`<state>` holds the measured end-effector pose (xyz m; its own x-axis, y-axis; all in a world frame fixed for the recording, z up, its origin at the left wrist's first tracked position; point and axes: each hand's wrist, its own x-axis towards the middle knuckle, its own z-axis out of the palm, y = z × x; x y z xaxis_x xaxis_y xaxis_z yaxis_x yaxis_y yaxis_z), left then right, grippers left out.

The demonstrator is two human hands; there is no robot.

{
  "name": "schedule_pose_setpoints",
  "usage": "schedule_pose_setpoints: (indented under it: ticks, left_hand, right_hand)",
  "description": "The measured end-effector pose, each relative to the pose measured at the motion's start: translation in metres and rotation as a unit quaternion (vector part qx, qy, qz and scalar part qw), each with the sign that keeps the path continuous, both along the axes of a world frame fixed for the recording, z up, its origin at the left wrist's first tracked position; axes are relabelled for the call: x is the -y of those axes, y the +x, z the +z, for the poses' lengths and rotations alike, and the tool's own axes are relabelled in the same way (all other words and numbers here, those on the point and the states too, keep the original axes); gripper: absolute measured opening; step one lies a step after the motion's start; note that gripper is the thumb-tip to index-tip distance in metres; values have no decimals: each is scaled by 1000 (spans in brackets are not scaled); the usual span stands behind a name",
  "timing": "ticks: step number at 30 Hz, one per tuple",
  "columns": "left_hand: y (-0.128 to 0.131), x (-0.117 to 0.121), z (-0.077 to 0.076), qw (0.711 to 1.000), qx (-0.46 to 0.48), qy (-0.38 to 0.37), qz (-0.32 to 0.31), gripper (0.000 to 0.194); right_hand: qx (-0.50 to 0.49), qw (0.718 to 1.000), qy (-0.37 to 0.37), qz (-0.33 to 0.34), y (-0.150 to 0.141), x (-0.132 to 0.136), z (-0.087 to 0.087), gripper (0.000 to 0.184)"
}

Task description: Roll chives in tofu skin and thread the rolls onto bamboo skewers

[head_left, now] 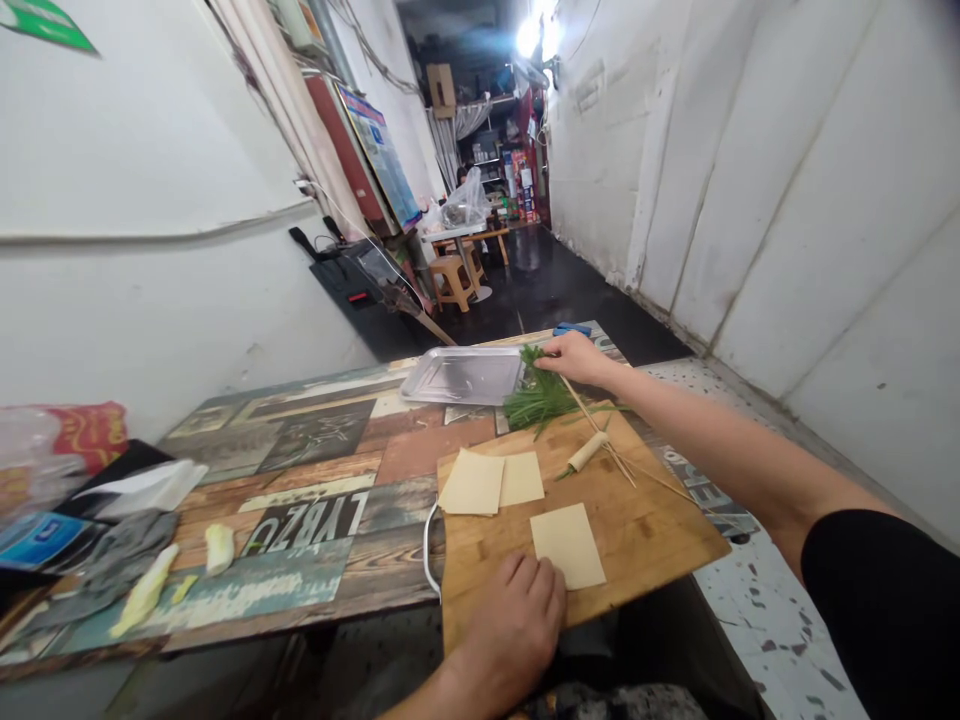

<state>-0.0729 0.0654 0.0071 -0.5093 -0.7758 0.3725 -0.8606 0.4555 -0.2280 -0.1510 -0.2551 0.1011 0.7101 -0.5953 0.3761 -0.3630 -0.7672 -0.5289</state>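
Observation:
My right hand (574, 358) reaches to the far side of the cutting board, its fingers pinched on leafy greens (544, 395) lying in a bunch by the metal tray. My left hand (517, 615) rests at the near edge of the wooden cutting board (645, 530). Its fingers are curled together; what lies under them is hidden. Just beside those fingers lies a square tofu sheet (571, 545). A stack of similar sheets (476, 482) is farther back. To the right, a rolled sheet (589, 453) with green ends sits by thin wooden skewers (619, 462).
A shallow metal tray (465, 375) stands behind the board. On the table's left are pale vegetable pieces (219, 549), a grey cloth (124, 565) and plastic bags (64, 450). A blue object (572, 329) lies at the far edge. Beyond are stools (452, 282) and a small table (457, 230).

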Motion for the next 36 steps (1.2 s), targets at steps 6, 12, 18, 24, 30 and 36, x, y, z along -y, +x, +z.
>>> schedule_pose_setpoints:
  ticks: [6, 12, 18, 24, 30, 36]
  left_hand:
    - [30, 58, 31, 967, -245, -62, 27, 19]
    - [51, 183, 53, 843, -495, 70, 197, 40]
    - [34, 230, 49, 829, -498, 151, 205, 28]
    - [63, 250, 55, 821, -465, 275, 185, 24]
    - [73, 261, 62, 777, -456, 402, 161, 26]
    - [88, 261, 59, 785, -423, 425, 153, 29]
  right_hand:
    - [68, 990, 127, -6, -2, -14, 5, 42]
    - [129, 946, 296, -14, 14, -27, -12, 28]
    - [133, 937, 317, -66, 21, -14, -39, 28]
    - [74, 967, 239, -52, -7, 7, -44, 25]
    - [-206, 960, -186, 31, 2, -9, -37, 37]
    - [-326, 922, -209, 12, 13, -5, -35, 26]
